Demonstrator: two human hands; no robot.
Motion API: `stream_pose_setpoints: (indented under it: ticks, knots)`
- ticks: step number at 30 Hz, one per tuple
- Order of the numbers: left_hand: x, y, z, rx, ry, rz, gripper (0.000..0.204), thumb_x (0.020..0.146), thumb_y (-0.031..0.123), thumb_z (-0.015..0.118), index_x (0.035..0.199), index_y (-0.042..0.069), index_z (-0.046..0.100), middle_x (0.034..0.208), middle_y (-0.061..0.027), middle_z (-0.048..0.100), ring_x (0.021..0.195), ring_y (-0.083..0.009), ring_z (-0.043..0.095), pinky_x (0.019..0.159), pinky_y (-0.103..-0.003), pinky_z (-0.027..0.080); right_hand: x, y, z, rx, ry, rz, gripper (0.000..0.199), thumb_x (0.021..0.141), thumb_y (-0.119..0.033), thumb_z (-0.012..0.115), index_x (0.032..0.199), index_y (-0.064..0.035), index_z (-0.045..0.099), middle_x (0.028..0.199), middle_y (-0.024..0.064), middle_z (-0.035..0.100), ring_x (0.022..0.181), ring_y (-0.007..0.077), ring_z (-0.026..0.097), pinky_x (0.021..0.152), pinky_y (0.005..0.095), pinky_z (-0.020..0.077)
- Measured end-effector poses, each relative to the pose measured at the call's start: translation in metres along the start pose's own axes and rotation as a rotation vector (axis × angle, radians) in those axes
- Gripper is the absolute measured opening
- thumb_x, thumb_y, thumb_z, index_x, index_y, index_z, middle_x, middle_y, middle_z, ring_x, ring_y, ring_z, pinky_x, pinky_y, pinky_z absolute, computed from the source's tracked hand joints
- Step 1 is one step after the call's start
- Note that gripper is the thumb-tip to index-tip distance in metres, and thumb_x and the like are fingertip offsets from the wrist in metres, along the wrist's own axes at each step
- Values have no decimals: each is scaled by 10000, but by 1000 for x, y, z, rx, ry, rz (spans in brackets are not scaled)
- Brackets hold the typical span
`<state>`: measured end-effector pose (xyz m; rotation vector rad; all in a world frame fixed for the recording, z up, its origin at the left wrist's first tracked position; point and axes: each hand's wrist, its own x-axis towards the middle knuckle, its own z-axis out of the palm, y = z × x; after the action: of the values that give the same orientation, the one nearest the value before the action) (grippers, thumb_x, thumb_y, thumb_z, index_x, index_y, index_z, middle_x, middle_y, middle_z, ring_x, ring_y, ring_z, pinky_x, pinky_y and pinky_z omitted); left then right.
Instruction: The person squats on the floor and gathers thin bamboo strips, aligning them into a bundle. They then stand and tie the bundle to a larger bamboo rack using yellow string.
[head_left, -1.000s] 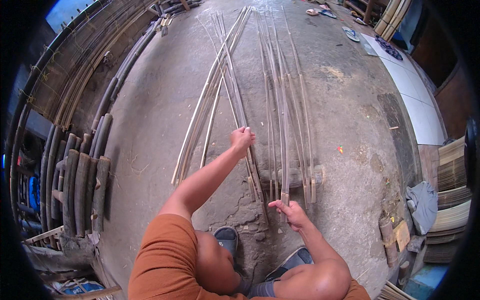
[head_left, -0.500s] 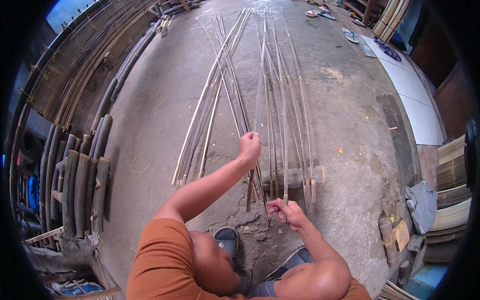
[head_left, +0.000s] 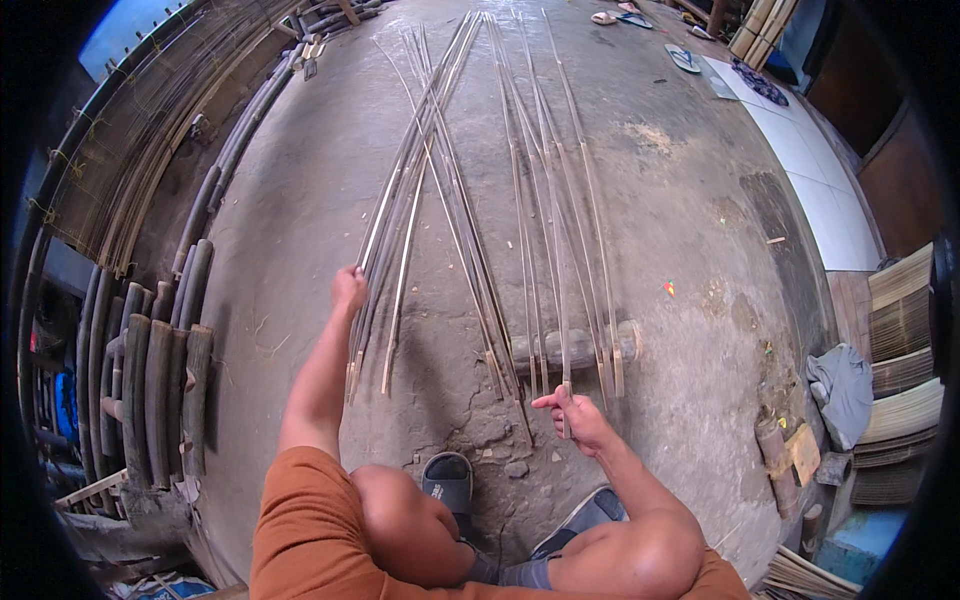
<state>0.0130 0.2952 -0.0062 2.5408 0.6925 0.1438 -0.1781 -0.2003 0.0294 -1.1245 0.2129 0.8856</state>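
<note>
Long thin bamboo strips lie on the concrete floor, fanning away from me in a left bunch [head_left: 415,205] and a right bunch [head_left: 590,210]. Several strips of the left bunch cross one another. At the outer edge of that bunch, my left hand [head_left: 349,288] is closed around a strip, its arm stretched forward. My right hand [head_left: 575,418], low and nearer to me, pinches the near end of a strip [head_left: 563,300] between thumb and fingers, the index finger pointing left. A short round log [head_left: 628,342] lies under the near ends of the right bunch.
Cut bamboo poles [head_left: 160,390] stand at the left, beside a rack of long strips [head_left: 140,180]. Stacked slats [head_left: 905,330] and a grey cloth [head_left: 842,395] are at the right. A wood block [head_left: 801,462] lies near them. My sandalled feet [head_left: 447,485] rest in front of me.
My left hand has swung left and a little lower, from the middle to the left bunch's outer edge. My right hand stays low, still pinching its strip. The view has shifted slightly.
</note>
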Motion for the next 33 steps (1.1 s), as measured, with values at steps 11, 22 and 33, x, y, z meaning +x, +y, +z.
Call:
stream_pose_setpoints:
  ticks: [11,22,33]
  knots:
    - [-70,116,41,-190,-170,373,408,917,340,631,1054,-43,615,849,-226,677,809,-333,679,705,-449,508,5,2,11,-62,51,-52,598,932,-570,533,1084,-13,687,684,-74,483,555,17,413,504,189,348]
    - [-198,231,86,-659,-1092,89,319,962,302,603,1002,-13,624,832,-53,602,730,-139,595,644,-321,539,-4,-5,25,-66,119,-120,579,912,-551,586,1093,-10,683,692,-62,494,554,37,438,498,207,354]
    - [-145,235,49,-1216,-323,-57,229,1023,256,468,1047,60,584,673,25,471,493,-57,408,416,-235,347,6,4,11,67,153,-67,527,948,-512,563,1054,-4,653,637,-95,373,513,22,340,461,202,305]
